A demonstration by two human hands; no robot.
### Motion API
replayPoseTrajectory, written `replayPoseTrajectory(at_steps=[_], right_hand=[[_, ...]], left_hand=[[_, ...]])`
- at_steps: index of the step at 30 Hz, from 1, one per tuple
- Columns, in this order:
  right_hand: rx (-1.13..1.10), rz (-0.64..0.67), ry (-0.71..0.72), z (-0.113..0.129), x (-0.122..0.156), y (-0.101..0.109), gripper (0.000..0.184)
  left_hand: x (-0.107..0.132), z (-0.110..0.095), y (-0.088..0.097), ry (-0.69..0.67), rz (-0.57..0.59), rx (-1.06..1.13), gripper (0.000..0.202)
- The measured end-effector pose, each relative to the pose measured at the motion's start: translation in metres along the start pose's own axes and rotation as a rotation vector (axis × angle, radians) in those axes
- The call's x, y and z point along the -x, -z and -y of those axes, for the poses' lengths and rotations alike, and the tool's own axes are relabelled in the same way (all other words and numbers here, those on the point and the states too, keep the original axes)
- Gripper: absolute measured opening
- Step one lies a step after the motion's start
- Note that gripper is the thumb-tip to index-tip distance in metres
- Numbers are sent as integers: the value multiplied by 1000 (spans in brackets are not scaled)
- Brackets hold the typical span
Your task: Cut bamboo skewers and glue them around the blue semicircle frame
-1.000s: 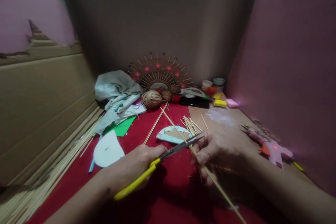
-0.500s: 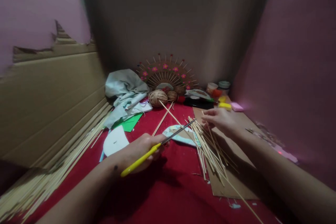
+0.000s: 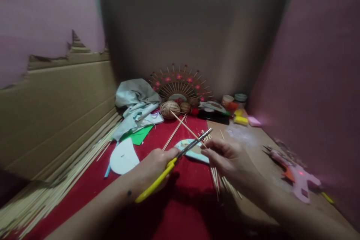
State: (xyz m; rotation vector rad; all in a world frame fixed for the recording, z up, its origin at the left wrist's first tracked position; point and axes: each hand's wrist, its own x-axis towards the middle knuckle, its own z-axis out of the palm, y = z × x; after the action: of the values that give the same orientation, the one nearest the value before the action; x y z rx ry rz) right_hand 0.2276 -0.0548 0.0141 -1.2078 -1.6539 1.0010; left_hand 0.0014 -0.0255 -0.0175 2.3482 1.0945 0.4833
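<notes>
My left hand [image 3: 160,163] is closed round a pair of scissors with yellow handles [image 3: 153,183]. The blades [image 3: 194,144] point away to the right. Fingers of my right hand [image 3: 225,157] pinch the near end of a thin wooden stick [image 3: 184,124], which slants across the blades; whether it lies between them I cannot tell. Two more sticks [image 3: 174,132] run up from behind my left thumb, and whether that hand holds them is hidden. Partly behind the scissors lies a pale blue curved piece [image 3: 192,152]. Several cut sticks [image 3: 216,180] lie under my right hand.
Long sticks [image 3: 70,174] line the left side by a cardboard wall [image 3: 67,97]. At the back are yarn balls [image 3: 170,109], a flowered fan [image 3: 180,78] and crumpled cloth [image 3: 137,93]. A pink glue gun [image 3: 302,180] and pliers [image 3: 271,152] lie right on cardboard [image 3: 261,172].
My right hand has moved left and nearer from the pile of cut sticks to the slanting stick, pinching its end beside the blades. The scissors stay in my left hand. The view has shifted slightly.
</notes>
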Motion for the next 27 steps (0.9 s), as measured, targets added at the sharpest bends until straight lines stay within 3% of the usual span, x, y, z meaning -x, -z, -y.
replayPoseTrajectory(at_steps=[4, 11, 18, 20, 25, 27], right_hand=[[-24, -16, 57, -6, -1, -3, 26], [-344, 237, -237, -1, -8, 10, 30], [-594, 425, -422, -11, -14, 17, 31], [-548, 417, -399, -8, -13, 16, 31], [-283, 161, -223, 6, -8, 10, 24], [-370, 206, -259, 4, -9, 10, 23]], left_hand=[[0, -5, -5, -27, 0, 3, 18], [-5, -11, -8, -184, -89, 105, 24], [-3, 1, -15, -302, -159, -173, 20], [-1, 2, -16, -259, -165, -254, 20], [-1, -5, -12, -109, -95, -308, 22], [-1, -7, -11, -140, -97, -247, 17]])
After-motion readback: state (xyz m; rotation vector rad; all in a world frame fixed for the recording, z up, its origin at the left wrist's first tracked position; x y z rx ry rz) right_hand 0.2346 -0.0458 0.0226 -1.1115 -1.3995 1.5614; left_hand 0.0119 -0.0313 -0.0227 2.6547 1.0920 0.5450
